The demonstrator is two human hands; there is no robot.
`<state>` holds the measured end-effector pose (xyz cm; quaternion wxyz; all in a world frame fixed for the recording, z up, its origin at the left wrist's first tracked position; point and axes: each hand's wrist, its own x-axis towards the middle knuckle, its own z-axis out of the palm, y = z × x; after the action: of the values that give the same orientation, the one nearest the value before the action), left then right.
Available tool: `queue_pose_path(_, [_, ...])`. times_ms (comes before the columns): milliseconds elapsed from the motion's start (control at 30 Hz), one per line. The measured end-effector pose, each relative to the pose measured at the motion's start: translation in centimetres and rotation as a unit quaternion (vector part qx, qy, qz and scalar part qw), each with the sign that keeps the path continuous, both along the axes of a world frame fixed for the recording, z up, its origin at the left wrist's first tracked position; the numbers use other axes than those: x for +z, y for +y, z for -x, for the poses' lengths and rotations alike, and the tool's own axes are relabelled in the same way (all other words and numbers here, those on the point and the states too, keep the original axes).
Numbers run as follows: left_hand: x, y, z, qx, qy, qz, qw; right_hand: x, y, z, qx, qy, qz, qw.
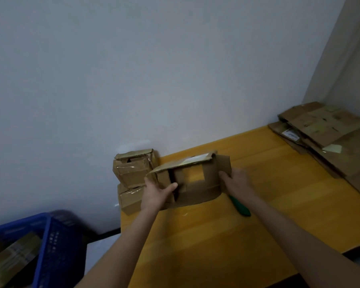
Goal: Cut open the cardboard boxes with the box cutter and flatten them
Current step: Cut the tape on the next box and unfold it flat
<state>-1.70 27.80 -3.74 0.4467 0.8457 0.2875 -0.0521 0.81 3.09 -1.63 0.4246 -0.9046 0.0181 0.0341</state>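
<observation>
The opened box [195, 183] is over the desk [216, 235] with its long axis running 9 to 3 o'clock. The left hand [156, 194] grips the 9 o'clock end, thumb on the near face. The right hand [237, 181] grips the 3 o'clock flap. The box cutter [240, 206] lies on the desk at 5 o'clock from the box, beside the right wrist. Flattening probably requires both hands to press inward.

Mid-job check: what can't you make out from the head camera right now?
All in the head view:
Box cutter: its far end runs under the right wrist, so the blade state is unknown.
Right hand: fingers hidden behind the opened box flap.
Flattened pile: cut off by the right edge; count unclear.
Blue crate: blurred, cropped at the bottom-left corner; contents unclear.
</observation>
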Motion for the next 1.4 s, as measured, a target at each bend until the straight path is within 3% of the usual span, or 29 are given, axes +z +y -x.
queue_pose_path(133, [0.4, 0.0, -0.6, -0.037, -0.003, -0.106, 0.994, 1.1, 0.0, 0.6, 0.038, 0.003, -0.055, 0.998])
queue_pose_path(200, [1.1, 0.5, -0.6, -0.054, -0.033, -0.134, 0.989, 1.4, -0.4, 0.9, 0.018, 0.024, -0.141, 0.989])
queue_pose_path(300, [2.2, 1.7, 0.0, -0.073, -0.083, 0.016, 0.994, 1.3, -1.9, 0.9, -0.055, 0.069, -0.249, 0.964])
queue_pose_path(400, [3.6, 2.8, 1.0, -0.078, -0.089, 0.148, 0.982, 0.3, -4.7, 0.7, 0.003, 0.197, -0.392, 0.898])
queue_pose_path(500, [4.0, 3.7, 1.6, -0.139, -0.087, 0.147, 0.975, -0.8, -7.0, 0.7, 0.083, 0.302, -0.447, 0.838])
queue_pose_path(567, [3.7, 4.1, 1.9, -0.210, -0.081, 0.124, 0.966, -1.6, -7.3, 0.6, 0.061, 0.335, -0.460, 0.820])
queue_pose_path(733, [3.6, 3.0, 2.6, -0.366, -0.064, 0.070, 0.926, -2.9, -6.0, 0.1, -0.008, 0.321, -0.384, 0.866])
queue_pose_path(867, [4.1, 2.5, 2.6, -0.351, 0.000, 0.195, 0.916, -3.0, -4.8, 0.5, -0.003, 0.322, -0.368, 0.872])
queue_pose_path(967, [3.8, 1.9, 2.7, -0.270, 0.019, 0.260, 0.927, -2.7, -4.3, 0.5, 0.011, 0.297, -0.369, 0.880])
queue_pose_path(1067, [2.4, 1.6, 2.2, -0.160, -0.019, 0.214, 0.964, -2.5, -3.8, 0.5, 0.025, 0.261, -0.357, 0.897])
queue_pose_path(1133, [2.0, 1.3, 2.1, -0.146, -0.039, 0.185, 0.971, -2.6, -3.6, 0.6, 0.033, 0.234, -0.336, 0.912])
queue_pose_path(1267, [1.8, 0.4, 2.0, -0.098, -0.039, 0.219, 0.970, -2.9, -3.1, 0.7, 0.027, 0.181, -0.318, 0.930])
queue_pose_path(1400, [1.3, 0.7, 1.6, 0.027, -0.011, 0.370, 0.929, -3.5, -3.0, 0.7, 0.051, 0.127, -0.311, 0.941])
